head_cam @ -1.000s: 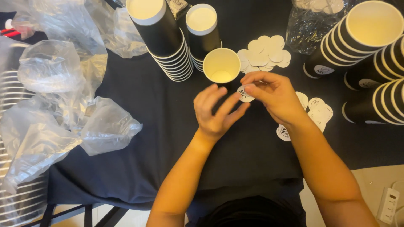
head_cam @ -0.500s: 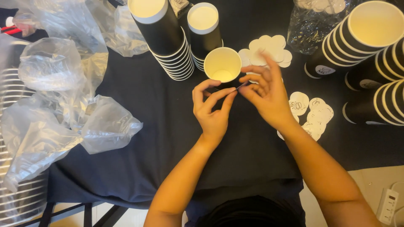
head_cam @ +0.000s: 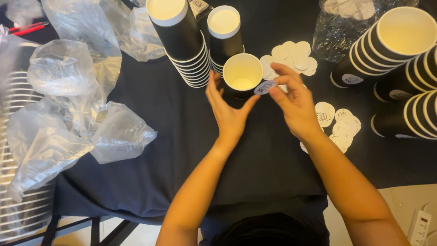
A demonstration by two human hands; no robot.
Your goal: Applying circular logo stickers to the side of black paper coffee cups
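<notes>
Dark tablecloth (head_cam: 164, 114) (crumpled plastic bags (head_cam: 68, 118) left), cup (head_cam: 242, 75) between hands.

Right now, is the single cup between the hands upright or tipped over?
Upright. The cup stands on the dark table with its round mouth facing up; the pale inside looks empty. The left hand cups it, the right hand holds a sticker.

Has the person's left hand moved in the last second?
Yes. The left hand has opened and now cups the single black paper cup, which stands before the fixed stacks of black cups.
</notes>
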